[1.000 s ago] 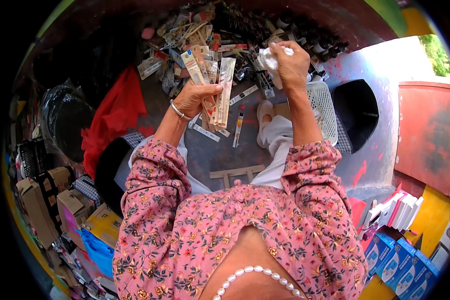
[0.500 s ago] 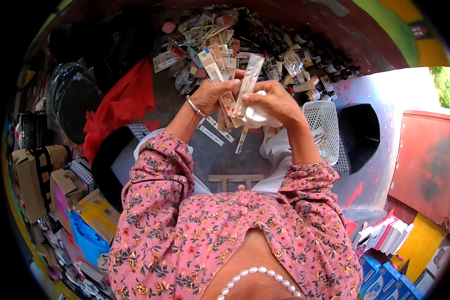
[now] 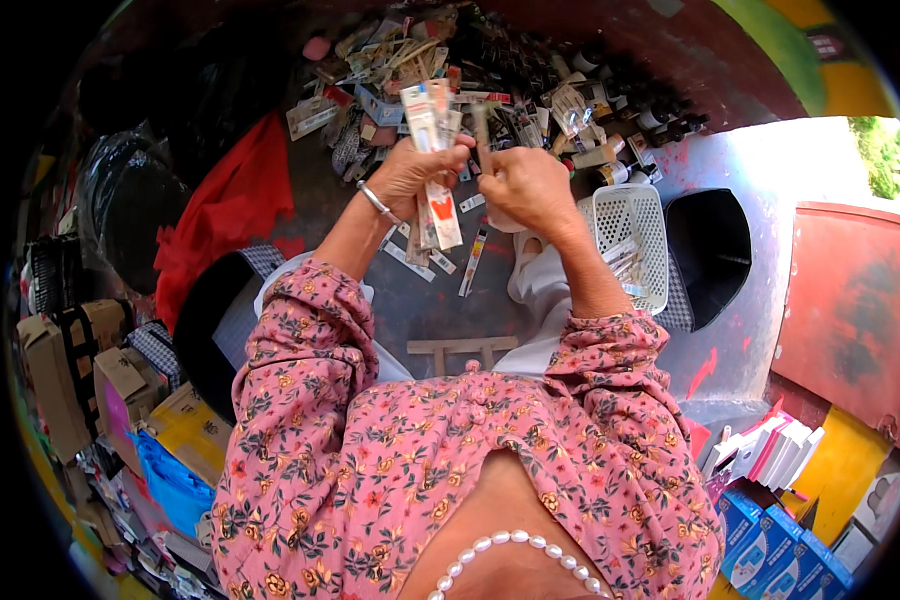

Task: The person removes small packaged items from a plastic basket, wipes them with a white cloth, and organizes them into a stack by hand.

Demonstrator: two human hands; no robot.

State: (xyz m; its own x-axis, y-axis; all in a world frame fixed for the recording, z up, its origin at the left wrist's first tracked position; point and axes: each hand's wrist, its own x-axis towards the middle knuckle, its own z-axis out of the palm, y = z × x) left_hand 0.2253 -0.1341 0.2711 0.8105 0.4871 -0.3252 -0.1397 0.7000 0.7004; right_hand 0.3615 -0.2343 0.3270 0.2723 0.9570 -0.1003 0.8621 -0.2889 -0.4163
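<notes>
My left hand [image 3: 408, 178] is wrapped round a bundle of long, flat packages [image 3: 441, 220], held upright with the thumb across the front. The front package is pale with an orange-red mark; tan ones show behind it. Just to the right, my right hand [image 3: 534, 188] is closed on a single slim package [image 3: 483, 138], seen almost edge-on and smeared by motion. Under that hand shows part of something white, crumpled earlier, mostly hidden now. Below the hands, several slim packages lie loose on the dark floor, one white with an orange end [image 3: 474, 263].
Ahead lies a heap of mixed small packages [image 3: 400, 70], with dark bottles [image 3: 660, 115] at its right. A white perforated basket [image 3: 630, 197] holding slim packages stands by my right knee. Red cloth [image 3: 220, 205] and cardboard boxes [image 3: 52, 380] are on the left, blue boxes [image 3: 780, 550] lower right.
My right hand has drawn away from the bundle and turned, so its package now stands nearly edge-on. The bundle's front package faces me more fully. The whole view has shifted slightly.
</notes>
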